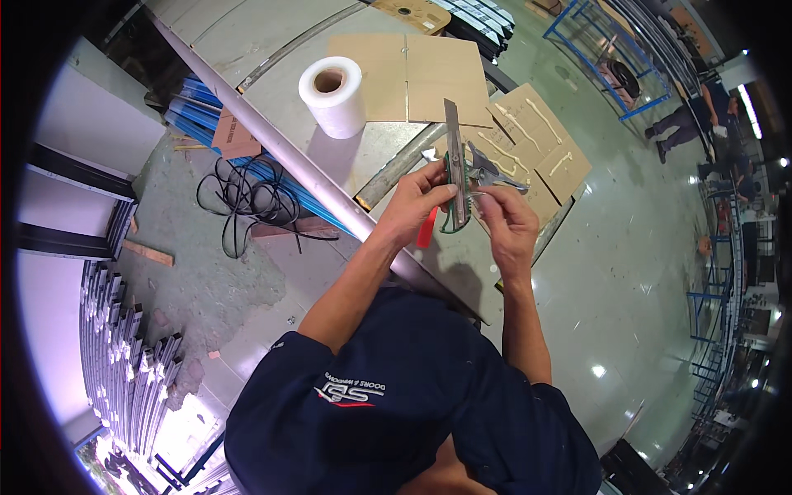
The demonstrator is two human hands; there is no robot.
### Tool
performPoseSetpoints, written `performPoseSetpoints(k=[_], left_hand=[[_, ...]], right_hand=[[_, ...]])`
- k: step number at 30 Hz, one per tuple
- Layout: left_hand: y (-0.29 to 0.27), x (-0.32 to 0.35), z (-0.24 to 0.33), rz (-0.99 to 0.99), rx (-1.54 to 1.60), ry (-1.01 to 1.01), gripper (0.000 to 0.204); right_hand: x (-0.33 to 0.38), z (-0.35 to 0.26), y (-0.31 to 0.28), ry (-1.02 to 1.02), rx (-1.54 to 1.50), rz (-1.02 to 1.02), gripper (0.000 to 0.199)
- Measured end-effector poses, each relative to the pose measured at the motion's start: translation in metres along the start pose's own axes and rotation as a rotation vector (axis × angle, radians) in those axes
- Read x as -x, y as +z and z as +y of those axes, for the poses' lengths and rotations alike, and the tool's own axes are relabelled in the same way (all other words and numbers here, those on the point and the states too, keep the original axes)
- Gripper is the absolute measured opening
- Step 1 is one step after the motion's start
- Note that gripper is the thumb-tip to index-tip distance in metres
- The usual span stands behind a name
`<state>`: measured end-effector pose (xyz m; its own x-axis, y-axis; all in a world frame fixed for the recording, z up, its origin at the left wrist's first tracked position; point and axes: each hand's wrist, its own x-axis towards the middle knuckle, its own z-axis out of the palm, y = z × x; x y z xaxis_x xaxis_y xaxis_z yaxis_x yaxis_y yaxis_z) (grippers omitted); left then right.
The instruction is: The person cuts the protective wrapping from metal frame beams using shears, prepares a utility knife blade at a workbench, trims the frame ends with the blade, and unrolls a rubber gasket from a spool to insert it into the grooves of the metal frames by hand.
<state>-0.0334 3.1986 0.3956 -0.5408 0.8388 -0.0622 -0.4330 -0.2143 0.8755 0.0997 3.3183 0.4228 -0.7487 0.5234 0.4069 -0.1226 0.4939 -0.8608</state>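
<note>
One hand, the left hand (419, 202), pinched a long metal tool (454, 165) with a green edge, nearer than the big white roll (341, 118) and to its right. The right hand (510, 227) was curled beside the tool; I could not tell if it pinched anything. Flat brown cardboard (450, 78) lay just right of the roll.

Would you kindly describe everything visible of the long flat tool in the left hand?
The long flat tool is straight: a grey, metal-looking strip with green edging around its lower part. Its tip points forward, seen against cardboard. The grip of the left hand clasps its left side; whether the right hand touches it is unclear.
</note>
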Motion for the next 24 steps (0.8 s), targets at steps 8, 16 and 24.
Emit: performPoseSetpoints(k=[8,16,24], left_hand=[[-0.017,-0.011,-0.002,0.006,0.029,-0.077,0.046],[-0.028,-0.017,-0.013,0.071,-0.022,-0.072,0.043],[-0.039,-0.020,-0.016,0.117,0.021,-0.139,0.048]], right_hand=[[-0.001,0.021,-0.052,0.362,-0.101,0.220,0.017],[0.023,0.081,-0.087,0.273,0.577,-0.050,0.034],[0.021,0.091,-0.089,0.324,0.540,0.073,0.016]])
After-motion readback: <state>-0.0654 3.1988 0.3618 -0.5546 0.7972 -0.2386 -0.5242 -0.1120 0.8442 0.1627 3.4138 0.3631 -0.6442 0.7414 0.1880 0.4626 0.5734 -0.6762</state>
